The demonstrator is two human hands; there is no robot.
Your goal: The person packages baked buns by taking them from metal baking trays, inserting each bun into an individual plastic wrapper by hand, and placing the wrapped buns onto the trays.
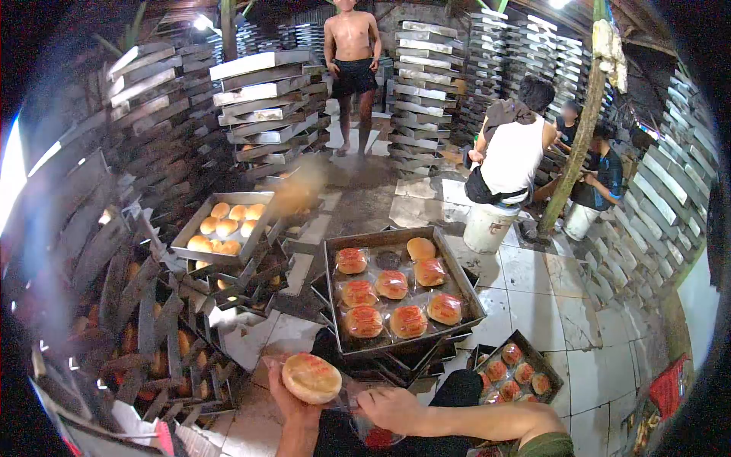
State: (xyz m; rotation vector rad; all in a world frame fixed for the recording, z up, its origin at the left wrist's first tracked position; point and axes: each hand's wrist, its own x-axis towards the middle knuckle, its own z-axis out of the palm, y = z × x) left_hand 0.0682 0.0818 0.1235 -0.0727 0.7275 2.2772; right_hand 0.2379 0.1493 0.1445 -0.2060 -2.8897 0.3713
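My left hand (pixel 295 407) holds up a round golden bun (pixel 312 378) with clear plastic around it, its fingers wrapped behind. To the right of the bun, my right hand (pixel 392 410) is closed in a pinch on the loose end of that plastic bag (pixel 346 390). Just beyond my hands sits a metal tray (pixel 330 301) of buns. Most of them, such as one wrapped bun (pixel 391 284) near the middle, are in clear bags with red print. A bun at the tray's far corner (pixel 420 248) looks unwrapped. Something red and clear lies low between my arms, partly hidden.
On the left, a tray of bare buns (pixel 175 245) rests on stacked trays. At lower right another tray (pixel 560 373) holds wrapped buns. Tall tray stacks (pixel 422 99) line the room. One person (pixel 352 46) stands ahead; others sit by a leaning post (pixel 575 152).
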